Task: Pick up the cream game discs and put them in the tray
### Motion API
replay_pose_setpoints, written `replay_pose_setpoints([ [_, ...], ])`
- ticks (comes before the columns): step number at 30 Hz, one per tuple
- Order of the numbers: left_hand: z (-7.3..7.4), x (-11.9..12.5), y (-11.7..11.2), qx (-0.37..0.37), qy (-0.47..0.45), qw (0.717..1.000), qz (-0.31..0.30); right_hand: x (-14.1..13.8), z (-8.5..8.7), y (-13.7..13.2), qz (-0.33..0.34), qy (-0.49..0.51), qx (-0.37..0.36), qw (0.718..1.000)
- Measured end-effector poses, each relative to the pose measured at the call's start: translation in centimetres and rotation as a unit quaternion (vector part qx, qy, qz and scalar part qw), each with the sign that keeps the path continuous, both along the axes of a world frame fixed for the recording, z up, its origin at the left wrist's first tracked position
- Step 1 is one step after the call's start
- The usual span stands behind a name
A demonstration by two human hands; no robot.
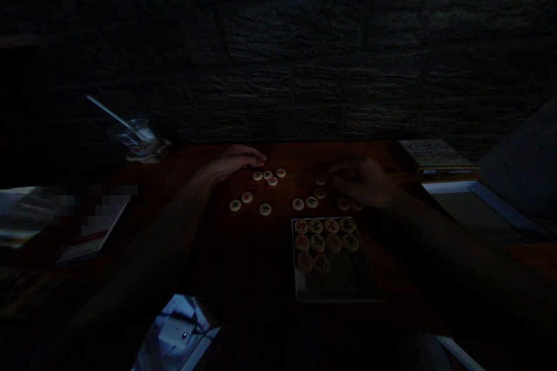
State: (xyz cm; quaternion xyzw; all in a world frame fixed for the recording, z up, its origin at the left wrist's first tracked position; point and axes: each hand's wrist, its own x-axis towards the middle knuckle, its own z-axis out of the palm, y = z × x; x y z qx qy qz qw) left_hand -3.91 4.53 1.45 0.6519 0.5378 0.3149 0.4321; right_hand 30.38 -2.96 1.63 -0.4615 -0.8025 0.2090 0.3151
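Round Chinese chess pieces with red or black characters lie on a dark wooden table. My left hand [243, 157] rests at the far side with its fingers stretched out and nothing in them. Just in front of its fingertips is a small cluster of pieces [272, 181]. My right hand [365, 178] reaches over the table, thumb and fingers apart, its fingertips close to one piece [321, 179]; the dimness blurs whether they touch. More pieces [343, 204] lie below that hand. Nearer me, a shallow box [339, 287] holds several pieces in rows, its front part bare.
A glass with a straw [138, 134] stands at the back left. A flat box [435, 153] and an open box lid or tray [470, 206] lie at right. A booklet [96, 223] is at left, and a pale box [178, 333] is at the near edge. A stone wall bounds the back.
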Motion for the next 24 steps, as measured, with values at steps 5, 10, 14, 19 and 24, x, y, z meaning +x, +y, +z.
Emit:
replay_pose_setpoints([
  [5, 1.0, -1.1, -0.6, -0.043, 0.027, 0.990, -0.135, 0.2, -0.2, 0.2, -0.010, -0.015, 0.001, 1.000],
  [10, 1.5, -1.4, -0.4, -0.005, 0.141, 0.970, -0.199, 0.2, -0.1, -0.1, -0.010, -0.006, -0.019, 1.000],
  [14, 1.1, -1.4, 0.1, 0.041, 0.174, 0.964, -0.199, 0.2, 0.0, -0.1, -0.011, -0.009, -0.019, 1.000],
  [19, 0.4, -1.5, 0.6, 0.063, 0.127, 0.980, -0.142, 0.1, 0.1, -0.2, -0.014, -0.014, -0.005, 1.000],
  [24, 0.0, -0.3, 0.2, 0.131, 0.050, 0.990, -0.032, -0.4, 0.5, -0.8, -0.019, 0.006, -0.068, 0.998],
])
